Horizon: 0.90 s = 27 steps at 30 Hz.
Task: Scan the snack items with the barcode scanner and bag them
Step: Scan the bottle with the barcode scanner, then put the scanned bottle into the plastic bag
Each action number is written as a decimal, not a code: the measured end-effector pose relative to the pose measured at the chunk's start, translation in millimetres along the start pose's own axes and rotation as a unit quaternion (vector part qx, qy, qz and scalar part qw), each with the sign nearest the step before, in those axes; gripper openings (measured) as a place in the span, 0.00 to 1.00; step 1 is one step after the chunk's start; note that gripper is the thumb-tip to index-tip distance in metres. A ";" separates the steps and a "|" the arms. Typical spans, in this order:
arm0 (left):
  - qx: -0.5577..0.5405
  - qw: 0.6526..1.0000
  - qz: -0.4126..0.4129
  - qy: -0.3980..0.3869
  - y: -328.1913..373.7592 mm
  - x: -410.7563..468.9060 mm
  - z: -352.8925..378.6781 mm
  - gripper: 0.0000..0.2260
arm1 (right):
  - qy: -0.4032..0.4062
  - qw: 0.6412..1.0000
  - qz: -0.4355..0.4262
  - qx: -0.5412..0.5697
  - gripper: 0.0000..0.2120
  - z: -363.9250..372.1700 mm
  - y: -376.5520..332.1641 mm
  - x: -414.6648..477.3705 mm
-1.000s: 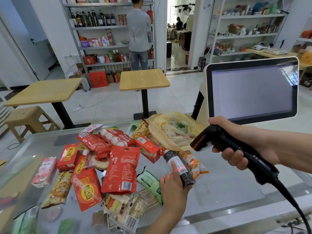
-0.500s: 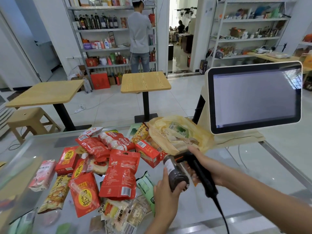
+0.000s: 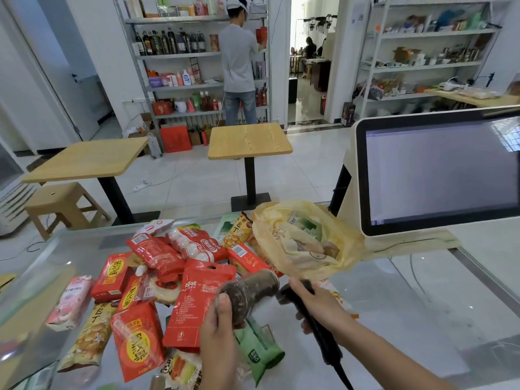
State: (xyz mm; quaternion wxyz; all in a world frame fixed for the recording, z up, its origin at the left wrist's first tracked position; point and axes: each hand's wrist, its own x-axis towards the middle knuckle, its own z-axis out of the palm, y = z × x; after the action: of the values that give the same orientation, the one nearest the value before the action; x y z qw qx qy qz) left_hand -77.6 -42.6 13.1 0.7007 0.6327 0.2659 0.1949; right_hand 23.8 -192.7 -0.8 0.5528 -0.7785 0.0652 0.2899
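Note:
My left hand (image 3: 218,330) grips a dark cylindrical snack tube (image 3: 249,295), lifted above the counter and tilted toward the bag. My right hand (image 3: 318,308) holds the black barcode scanner (image 3: 306,313) by its handle, low over the counter just right of the tube, its cable trailing to the bottom edge. A yellow plastic bag (image 3: 306,243) with packets inside lies open behind both hands. A pile of snack packets, mostly red (image 3: 197,302), covers the glass counter (image 3: 408,313) to the left, with a green packet (image 3: 260,350) under my left hand.
A touchscreen monitor (image 3: 441,170) on a stand sits at the counter's right rear. Beyond the counter are two wooden tables (image 3: 249,140), a stool (image 3: 60,202) and shelves, with a person (image 3: 239,60) standing at the shelf.
My right hand dropped the scanner from in front of the monitor down to the counter. My left hand lifted the snack tube off the counter and turned it toward the bag.

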 end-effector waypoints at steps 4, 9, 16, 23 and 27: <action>-0.041 0.998 0.038 -0.013 23.6 1.6 10.9 0.13 | -0.015 0.998 0.051 -0.045 0.30 9.7 3.3 4.9; 0.011 0.993 0.091 -0.075 24.2 13.4 34.2 0.13 | 0.005 0.937 -0.056 -0.345 0.32 -3.3 -7.4 12.6; 0.211 0.914 0.226 -0.263 10.8 43.7 77.1 0.24 | -0.126 0.970 -0.013 0.206 0.26 -48.9 -90.4 26.9; 0.591 0.679 0.368 -0.232 -5.1 110.0 99.5 0.41 | 0.088 0.962 -0.224 0.128 0.31 -59.5 -104.4 91.7; 0.664 0.591 0.385 -0.247 -9.5 128.3 102.9 0.32 | 0.076 0.960 -0.268 -0.025 0.33 -54.1 -91.7 113.4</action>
State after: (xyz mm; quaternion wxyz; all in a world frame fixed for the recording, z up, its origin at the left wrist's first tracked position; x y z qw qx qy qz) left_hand 86.0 -46.1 -6.5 -0.0149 0.9900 -0.1303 0.0523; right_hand 176.4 -181.6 27.2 0.5842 -0.8006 -0.1116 0.0728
